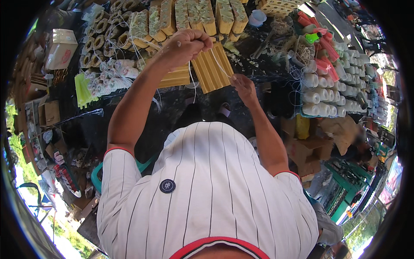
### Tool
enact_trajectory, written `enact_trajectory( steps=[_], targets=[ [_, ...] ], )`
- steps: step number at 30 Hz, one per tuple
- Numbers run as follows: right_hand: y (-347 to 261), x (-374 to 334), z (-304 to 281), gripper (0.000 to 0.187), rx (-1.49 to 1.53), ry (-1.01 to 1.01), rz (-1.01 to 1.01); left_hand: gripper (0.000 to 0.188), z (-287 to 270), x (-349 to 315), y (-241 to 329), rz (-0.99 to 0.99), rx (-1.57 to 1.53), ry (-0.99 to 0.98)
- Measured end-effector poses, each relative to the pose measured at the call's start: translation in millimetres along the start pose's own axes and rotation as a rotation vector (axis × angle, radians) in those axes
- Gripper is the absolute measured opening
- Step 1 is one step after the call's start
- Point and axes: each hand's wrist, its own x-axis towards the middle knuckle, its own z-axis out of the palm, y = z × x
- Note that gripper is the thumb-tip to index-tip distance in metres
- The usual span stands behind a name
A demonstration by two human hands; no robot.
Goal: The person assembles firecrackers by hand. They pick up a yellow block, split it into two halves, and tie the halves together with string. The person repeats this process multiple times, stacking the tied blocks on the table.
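My left hand (189, 46) is closed in a pinch on a thin white string (219, 63), above the far end of a yellow ridged panel (211, 69). The string slants across the panel to my right hand (244, 89), whose fingers are closed on it beside the panel's near right corner. A loose length of string hangs down past the panel's left side. Another yellow ridged panel (174, 79) lies to the left, partly hidden by my left forearm. My fingertips are too small to see in detail.
Yellow block-like bundles (189, 17) stand along the back of the dark table, with hollow tubes (101, 26) at their left. White rolls (113, 75) lie left; white spools (321, 97) and pink rolls (325, 47) crowd the right. A person (351, 134) is at the right, beyond cardboard boxes (308, 151).
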Motion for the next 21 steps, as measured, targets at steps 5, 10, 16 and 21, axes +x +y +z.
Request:
enact_trajectory(
  steps=[5,10,16,21],
  targets=[
    [47,2,11,0.029,0.263,0.078,0.626,0.019,9,-17,-14,0.025,0.297,-0.010],
    [88,17,19,0.029,0.432,0.009,0.478,0.020,-2,-15,-12,-0.002,0.309,-0.033],
    [82,-2,-3,0.043,-0.284,0.068,0.454,0.016,-5,-7,-12,0.052,0.354,-0.102],
    [-73,-20,42,0.056,-0.073,-0.042,-0.094,0.017,-6,-10,3,0.053,0.223,-0.213]
  ],
)
